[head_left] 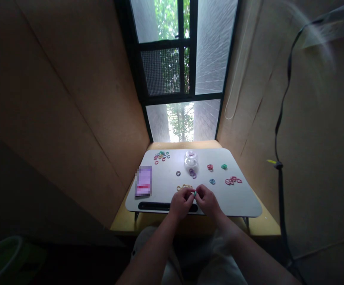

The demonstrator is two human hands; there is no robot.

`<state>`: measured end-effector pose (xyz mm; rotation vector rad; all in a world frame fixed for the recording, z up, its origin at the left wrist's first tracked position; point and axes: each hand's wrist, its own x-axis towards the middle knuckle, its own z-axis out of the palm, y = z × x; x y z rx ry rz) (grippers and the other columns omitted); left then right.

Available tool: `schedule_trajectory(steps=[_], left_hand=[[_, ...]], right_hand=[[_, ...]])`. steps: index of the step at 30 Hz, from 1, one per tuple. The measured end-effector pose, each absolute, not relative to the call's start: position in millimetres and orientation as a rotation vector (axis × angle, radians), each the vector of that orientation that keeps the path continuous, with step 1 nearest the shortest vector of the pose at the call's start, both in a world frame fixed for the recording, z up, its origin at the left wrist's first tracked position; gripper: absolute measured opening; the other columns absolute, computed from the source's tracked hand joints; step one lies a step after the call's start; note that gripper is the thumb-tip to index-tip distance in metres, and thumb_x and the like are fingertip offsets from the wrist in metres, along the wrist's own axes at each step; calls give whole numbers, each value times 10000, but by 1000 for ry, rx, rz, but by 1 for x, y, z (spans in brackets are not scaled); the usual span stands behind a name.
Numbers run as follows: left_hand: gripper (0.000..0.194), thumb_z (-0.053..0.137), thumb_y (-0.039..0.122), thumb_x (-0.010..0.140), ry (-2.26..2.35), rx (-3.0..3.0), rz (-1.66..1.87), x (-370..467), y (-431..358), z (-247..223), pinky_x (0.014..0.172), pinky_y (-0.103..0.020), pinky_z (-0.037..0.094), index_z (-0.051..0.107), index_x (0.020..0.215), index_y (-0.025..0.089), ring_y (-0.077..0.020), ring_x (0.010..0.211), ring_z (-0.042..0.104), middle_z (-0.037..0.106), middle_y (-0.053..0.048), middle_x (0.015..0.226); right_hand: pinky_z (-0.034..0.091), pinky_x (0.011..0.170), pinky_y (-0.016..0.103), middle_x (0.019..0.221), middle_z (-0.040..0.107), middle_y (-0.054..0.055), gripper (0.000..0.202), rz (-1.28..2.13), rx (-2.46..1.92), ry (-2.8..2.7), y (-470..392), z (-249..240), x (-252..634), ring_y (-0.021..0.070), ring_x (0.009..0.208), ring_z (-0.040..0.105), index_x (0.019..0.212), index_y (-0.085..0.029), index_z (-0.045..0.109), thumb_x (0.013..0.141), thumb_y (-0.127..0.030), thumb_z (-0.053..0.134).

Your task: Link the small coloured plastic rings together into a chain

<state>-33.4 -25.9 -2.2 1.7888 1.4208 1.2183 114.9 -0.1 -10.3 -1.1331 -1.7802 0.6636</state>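
Observation:
My left hand (182, 202) and my right hand (208, 201) meet above the front of the white lap table (166, 180). Their fingertips pinch a small green hair tie (194, 194) between them; the fingers cover most of it. Just beyond my left hand lie several yellow hair ties (184, 186), partly hidden by it. Farther back are purple ones (192, 173) and a single dark one (178, 173). On the right sit small groups of red (210, 167), blue (212, 181), green (224, 166) and pinkish-red (232, 181) hair ties.
A mixed-colour pile of hair ties (161, 156) lies at the back left. A clear round container (191, 160) stands at the back middle. A phone-like purple object (144, 181), blurred out, lies at the left. A black slot (154, 206) runs along the front edge. A cable (281, 190) hangs at right.

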Motion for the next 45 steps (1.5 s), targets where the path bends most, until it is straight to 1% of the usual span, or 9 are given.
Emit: schedule_trajectory(steps=[3, 13, 18, 25, 33, 37, 45], left_hand=[[209, 551, 245, 835, 1392, 1788, 1212, -34, -27, -1, 626, -240, 441, 680, 997, 214, -126, 618, 560, 662, 10, 718], [206, 546, 265, 857, 1385, 1797, 1213, -35, -26, -1, 728, -268, 476, 680, 1006, 216, -153, 752, 617, 701, -17, 857], [200, 534, 266, 867, 1370, 1797, 1232, -34, -25, -1, 738, -277, 484, 686, 986, 212, -157, 768, 617, 706, -25, 894], [162, 526, 259, 867, 1411, 1772, 1258, -32, -24, -3, 702, -262, 463, 675, 906, 208, -150, 744, 611, 694, -9, 831], [141, 520, 263, 865, 1481, 1767, 1254, -31, -26, 2, 670, -252, 434, 650, 870, 209, -144, 710, 592, 673, 1, 784], [129, 509, 254, 867, 1491, 1737, 1272, -30, -26, 2, 668, -249, 436, 628, 874, 205, -140, 713, 592, 662, 0, 793], [132, 496, 268, 868, 1482, 1680, 1283, -30, -25, -1, 641, -255, 458, 605, 891, 199, -138, 666, 600, 647, 1, 760]], right_hand=[[345, 539, 230, 611, 488, -42, 112, 665, -1140, -1788, 1, -11, 115, 117, 562, 462, 703, -210, 463, 794, -246, 517], [310, 514, 224, 564, 443, -55, 158, 657, -1168, -1793, 2, -16, 116, 108, 531, 420, 661, -210, 435, 779, -252, 531], [316, 519, 225, 569, 449, -51, 156, 645, -1152, -1797, 2, -15, 115, 110, 536, 425, 663, -209, 446, 787, -257, 526], [329, 525, 230, 583, 448, -50, 150, 651, -1120, -1817, 1, -14, 116, 111, 538, 430, 691, -211, 458, 809, -271, 527], [351, 534, 223, 629, 498, -41, 29, 718, -1059, -1831, 0, -14, 117, 110, 555, 452, 758, -207, 497, 783, -210, 512], [343, 529, 223, 607, 485, -43, 62, 703, -1069, -1816, 0, -13, 117, 110, 550, 441, 727, -205, 493, 779, -226, 520], [347, 529, 232, 597, 489, -36, 171, 684, -1114, -1804, -2, -9, 115, 119, 548, 456, 701, -210, 476, 834, -312, 510]])
